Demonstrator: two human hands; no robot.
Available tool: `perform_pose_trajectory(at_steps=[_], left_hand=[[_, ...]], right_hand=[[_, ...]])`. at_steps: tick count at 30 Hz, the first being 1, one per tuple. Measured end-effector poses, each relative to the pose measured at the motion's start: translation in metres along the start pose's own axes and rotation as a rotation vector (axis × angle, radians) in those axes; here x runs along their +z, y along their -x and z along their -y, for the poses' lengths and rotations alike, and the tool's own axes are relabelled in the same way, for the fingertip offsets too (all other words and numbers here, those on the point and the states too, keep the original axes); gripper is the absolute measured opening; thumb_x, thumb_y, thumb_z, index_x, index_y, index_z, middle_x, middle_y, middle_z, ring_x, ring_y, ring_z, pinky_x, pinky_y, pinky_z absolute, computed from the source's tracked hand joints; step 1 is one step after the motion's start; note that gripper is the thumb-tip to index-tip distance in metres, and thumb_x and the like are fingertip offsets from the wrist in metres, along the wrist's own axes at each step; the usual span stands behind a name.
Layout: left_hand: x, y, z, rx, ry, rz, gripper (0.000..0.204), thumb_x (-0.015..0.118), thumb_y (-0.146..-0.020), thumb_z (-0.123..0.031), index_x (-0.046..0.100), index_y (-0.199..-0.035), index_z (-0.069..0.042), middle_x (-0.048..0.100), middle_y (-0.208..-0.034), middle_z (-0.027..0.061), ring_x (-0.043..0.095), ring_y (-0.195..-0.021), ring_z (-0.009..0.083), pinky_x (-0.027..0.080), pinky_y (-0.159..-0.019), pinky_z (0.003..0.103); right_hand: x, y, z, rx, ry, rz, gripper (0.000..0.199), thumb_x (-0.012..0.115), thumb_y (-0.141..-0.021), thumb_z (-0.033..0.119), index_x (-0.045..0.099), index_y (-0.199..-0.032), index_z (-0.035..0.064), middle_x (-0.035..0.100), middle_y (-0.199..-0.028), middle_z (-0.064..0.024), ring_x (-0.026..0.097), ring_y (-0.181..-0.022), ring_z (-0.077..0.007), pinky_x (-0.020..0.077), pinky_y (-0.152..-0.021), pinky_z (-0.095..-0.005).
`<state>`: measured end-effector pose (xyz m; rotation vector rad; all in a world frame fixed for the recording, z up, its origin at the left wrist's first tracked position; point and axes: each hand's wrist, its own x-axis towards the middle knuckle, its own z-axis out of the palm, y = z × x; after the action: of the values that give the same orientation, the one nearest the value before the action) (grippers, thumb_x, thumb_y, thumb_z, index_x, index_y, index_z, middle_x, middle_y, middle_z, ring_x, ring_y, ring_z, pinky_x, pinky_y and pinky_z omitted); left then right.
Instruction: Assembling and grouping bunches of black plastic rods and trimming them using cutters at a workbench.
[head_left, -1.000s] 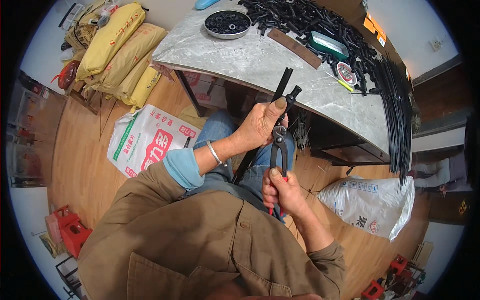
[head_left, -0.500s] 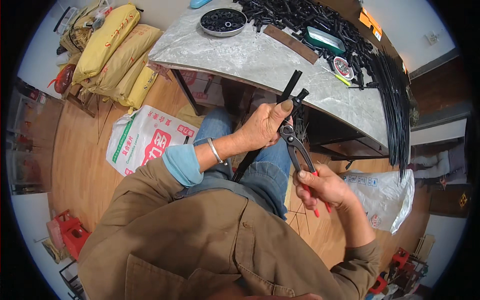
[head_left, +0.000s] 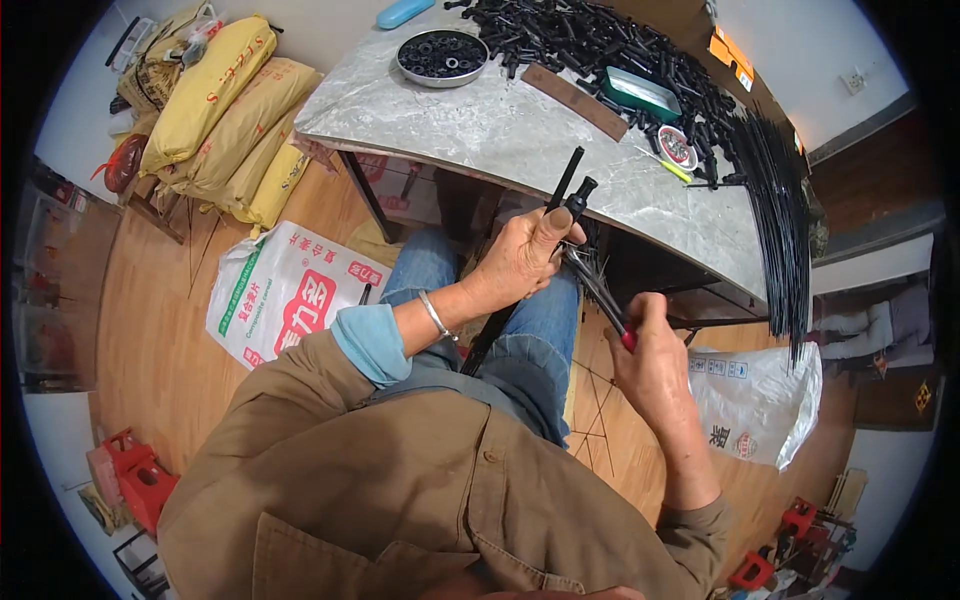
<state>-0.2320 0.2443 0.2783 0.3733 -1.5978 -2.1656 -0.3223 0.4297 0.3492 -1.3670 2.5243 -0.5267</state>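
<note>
My left hand [head_left: 522, 258] is closed around a short black tubular fitting [head_left: 579, 202], thumb along its side, the flared end pointing up. A long thin black rod [head_left: 566, 178] sticks up beside the fitting from the same grip. Dark lengths [head_left: 492, 335] run below that hand between my knees. In my right hand [head_left: 652, 368] is a pair of pliers [head_left: 602, 290] with red handles, seen nearly edge-on. The pliers' jaws meet the lower end of the fitting by my left fingers. Whether they bite on it is hidden.
Ahead is a grey marbled table [head_left: 400, 118] with a heap of black fittings [head_left: 560, 40], a round dish of black rings [head_left: 441, 57], a brown strip [head_left: 573, 102], a green tray [head_left: 640, 95] and a bundle of black rods [head_left: 782, 230]. White sacks [head_left: 750, 400] and stacked yellow sacks [head_left: 215, 90] flank me.
The pliers have turned from face-on with spread handles to edge-on, and my right hand has rolled over into a fist around the handles. My left hand has shifted slightly left and down.
</note>
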Motion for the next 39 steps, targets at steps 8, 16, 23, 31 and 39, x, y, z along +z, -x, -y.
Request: perform_pose_trajectory(at_steps=[8,16,23,31,39], left_hand=[[0.001,-0.002,0.004,-0.024,0.04,-0.004,0.063,0.048,-0.083,-0.068,0.048,-0.085,-0.005,0.036,-0.049,-0.0032,0.035,-0.038,0.004,0.029,-0.036,0.02],[0.0,-0.003,0.001,-0.01,-0.068,-0.079,0.055,0.061,-0.083,-0.058,0.054,-0.077,-0.004,0.042,-0.055,-0.0049,0.039,-0.048,0.0036,0.033,-0.042,0.022],[0.001,-0.007,0.008,0.047,-0.194,-0.177,0.05,0.065,-0.084,-0.052,0.064,-0.078,-0.002,0.049,-0.06,-0.0031,0.04,-0.06,0.0057,0.036,-0.05,0.026],[0.016,-0.009,0.0,-0.081,-0.228,-0.156,0.039,0.067,-0.085,-0.043,0.069,-0.087,-0.003,0.057,-0.06,0.0019,0.049,-0.059,0.0069,0.042,-0.052,0.029],[0.001,-0.009,-0.006,-0.051,-0.23,-0.119,0.042,0.053,-0.093,-0.048,0.058,-0.085,-0.007,0.042,-0.056,-0.0031,0.042,-0.045,0.0056,0.031,-0.038,0.022]], right_hand=[[-0.003,-0.013,-0.008,-0.164,0.124,-0.317,0.043,0.066,-0.06,-0.007,0.045,-0.097,0.005,0.05,-0.097,-0.0133,0.051,-0.092,-0.0327,0.0364,-0.079,-0.0392],[0.01,-0.008,-0.002,-0.161,0.158,-0.41,0.043,0.064,-0.06,-0.01,0.045,-0.095,0.0049,0.05,-0.091,-0.0121,0.052,-0.084,-0.0323,0.0385,-0.074,-0.0392],[0.054,0.008,-0.002,0.002,-0.066,-0.429,0.037,0.073,-0.071,-0.002,0.048,-0.097,0.0033,0.057,-0.087,-0.0132,0.059,-0.074,-0.0291,0.0482,-0.064,-0.0356],[0.043,0.013,-0.019,0.374,-1.059,0.232,0.016,0.062,-0.084,0.002,0.055,-0.097,-0.0023,0.063,-0.072,-0.0111,0.062,-0.054,-0.0165,0.0507,-0.049,-0.0276],[0.036,-0.005,-0.029,-0.071,-0.578,0.49,0.031,0.061,-0.078,0.018,0.043,-0.097,0.0004,0.056,-0.078,-0.0137,0.063,-0.072,-0.0225,0.0478,-0.06,-0.0365]])
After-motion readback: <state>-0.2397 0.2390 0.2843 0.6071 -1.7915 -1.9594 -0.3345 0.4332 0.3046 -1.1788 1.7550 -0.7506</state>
